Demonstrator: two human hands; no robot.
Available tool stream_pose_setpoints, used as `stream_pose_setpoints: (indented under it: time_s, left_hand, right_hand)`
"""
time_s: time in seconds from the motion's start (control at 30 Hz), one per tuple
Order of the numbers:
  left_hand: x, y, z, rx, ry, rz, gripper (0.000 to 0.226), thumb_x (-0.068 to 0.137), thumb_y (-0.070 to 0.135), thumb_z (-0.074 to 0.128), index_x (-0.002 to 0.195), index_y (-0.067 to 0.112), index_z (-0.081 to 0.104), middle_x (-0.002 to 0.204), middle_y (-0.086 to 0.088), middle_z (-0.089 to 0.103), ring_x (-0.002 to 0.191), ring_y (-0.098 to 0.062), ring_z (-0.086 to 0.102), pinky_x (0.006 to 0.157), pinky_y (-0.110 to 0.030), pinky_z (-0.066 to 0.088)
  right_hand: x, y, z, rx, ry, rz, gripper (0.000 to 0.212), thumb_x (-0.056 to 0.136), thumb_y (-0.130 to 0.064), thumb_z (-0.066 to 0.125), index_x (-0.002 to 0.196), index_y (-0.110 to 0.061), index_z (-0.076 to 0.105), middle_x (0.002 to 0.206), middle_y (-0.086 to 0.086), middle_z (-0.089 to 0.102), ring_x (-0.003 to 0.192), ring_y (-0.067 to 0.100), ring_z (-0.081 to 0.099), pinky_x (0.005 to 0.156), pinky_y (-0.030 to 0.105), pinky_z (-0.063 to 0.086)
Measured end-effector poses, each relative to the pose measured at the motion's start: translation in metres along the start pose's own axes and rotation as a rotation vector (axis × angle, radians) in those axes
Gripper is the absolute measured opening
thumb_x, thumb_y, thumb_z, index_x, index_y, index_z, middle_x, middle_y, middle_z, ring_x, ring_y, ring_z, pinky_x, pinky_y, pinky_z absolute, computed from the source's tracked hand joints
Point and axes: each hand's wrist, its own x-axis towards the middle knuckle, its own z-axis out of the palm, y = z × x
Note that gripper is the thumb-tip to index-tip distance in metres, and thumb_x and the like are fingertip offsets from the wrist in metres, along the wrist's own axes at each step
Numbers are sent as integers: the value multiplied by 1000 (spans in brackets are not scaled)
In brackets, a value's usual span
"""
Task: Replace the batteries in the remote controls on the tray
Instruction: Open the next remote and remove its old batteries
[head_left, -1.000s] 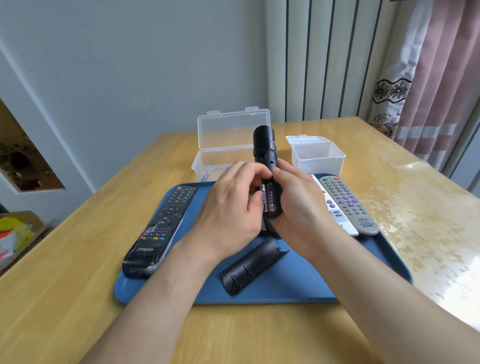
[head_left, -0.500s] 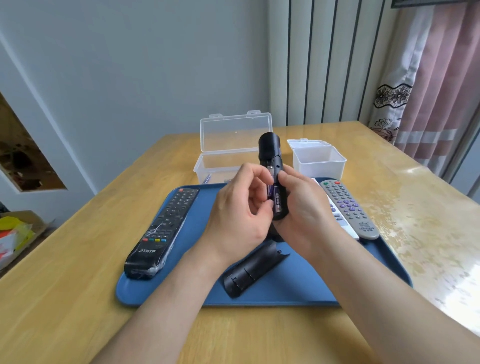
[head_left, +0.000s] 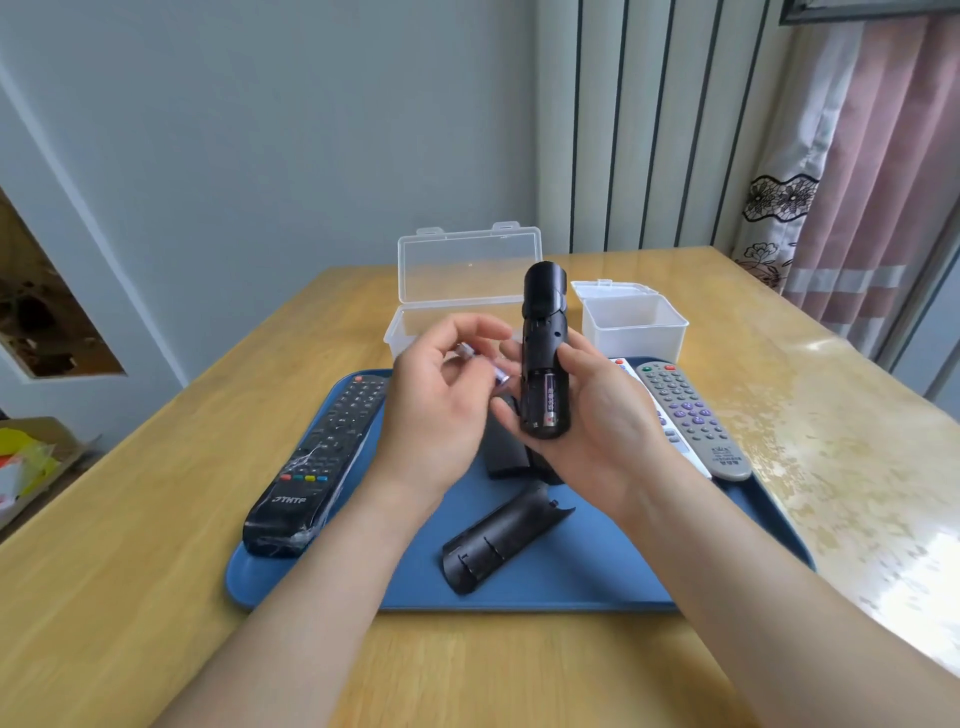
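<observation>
Right hand (head_left: 597, 415) held the short black remote (head_left: 543, 338) upright above the blue tray (head_left: 597, 571), fingers and thumb curled round its lower half, back of the remote facing the camera. Battery bay was open; one battery (head_left: 550, 402) sat in the right-hand slot, the slot beside it looked vacant. Left hand (head_left: 441, 410) was just left of the remote, not touching it, fingers curled and pinching a second battery (head_left: 498, 375) between thumb and fingertips; purple wrap showed at one end, a metal tip at the other, the middle hidden by the fingers. The detached battery cover (head_left: 501, 540) lay on the tray nearest the camera, hollow side up, apart from both hands. A long black remote (head_left: 322, 457) in clear film lay along the left side of the tray, buttons up. A grey remote (head_left: 691, 415) lay at the right side, its near end at the tray rim, with a white remote (head_left: 626, 366) just beside it on its left, mostly hidden by the right hand. Another dark object (head_left: 501, 452) lay on the tray under the hands; could not tell what it was. Behind the tray on the wooden surface (head_left: 130, 571) stood a larger clear box (head_left: 467, 270) with its lid raised, and to its right a smaller clear box (head_left: 634, 322), lid folded back. Contents of both boxes not legible.
</observation>
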Motion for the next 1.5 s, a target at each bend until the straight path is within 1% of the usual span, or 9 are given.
stream_pose_setpoints:
  time_s: [0.1,0.23,0.33,0.47,0.7,0.9,1.1,1.4,1.5]
  left_hand:
    - [1,5,-7,136,-140,-89,25,78,0,43,79,13,64,51,13,55,47,-3,42,49,-13,35]
    - [-3,-1,-4,505,-234,-45,15,74,34,69,70,20,71,41,10,38,44,-7,35,51,-23,30]
    - [-3,-3,-3,434,-234,-183,15,77,34,78,71,21,77,45,7,47,49,-10,44,57,-28,41]
    - [-3,1,-2,314,-213,-311,6,75,26,81,74,21,78,74,7,75,84,-9,70,87,-29,52]
    - [-4,1,0,108,-133,-369,9,73,9,80,72,3,73,58,6,68,54,1,59,62,-11,42]
    - [0,1,-7,308,-131,-138,6,76,13,80,77,16,75,51,8,47,45,-4,39,53,-13,35]
    - [-5,1,-7,478,-162,83,22,76,19,80,96,26,76,59,7,56,54,-3,44,57,-6,36]
    - [-5,3,-8,497,-229,101,29,73,19,83,101,26,76,54,11,52,56,-3,49,57,-8,35]
    - [-4,4,-10,619,-261,116,28,75,26,81,102,31,75,53,17,54,54,-1,47,60,-22,39]
  right_hand:
    - [-1,-1,1,-5,32,16,23,101,-15,39,109,-14,61,114,15,66,96,27,62,81,39,53]
    - [-3,-2,5,-55,44,-8,25,101,-14,38,105,-15,63,105,13,62,92,26,58,74,34,48]
    - [-3,-2,5,-84,53,-61,29,103,-15,40,115,-16,66,108,11,63,90,24,60,82,36,51]
    - [-3,2,5,-108,39,-150,33,103,-14,41,128,-20,62,111,9,63,87,20,60,87,32,51]
    - [-4,2,5,-98,-20,-171,34,104,-12,38,131,-15,59,109,10,62,91,22,58,84,30,53]
    - [0,-1,4,-83,21,-8,29,104,-15,36,116,-4,60,105,18,58,94,29,58,84,34,50]
    - [2,-6,2,38,67,60,41,104,-19,34,133,4,50,110,20,57,101,30,51,111,46,34]
    - [3,-3,1,-13,81,51,33,105,-15,33,120,-1,58,110,20,60,95,31,53,92,39,43]
    - [5,3,-1,-67,92,30,37,105,-12,30,127,0,56,112,21,60,96,31,52,82,36,42]
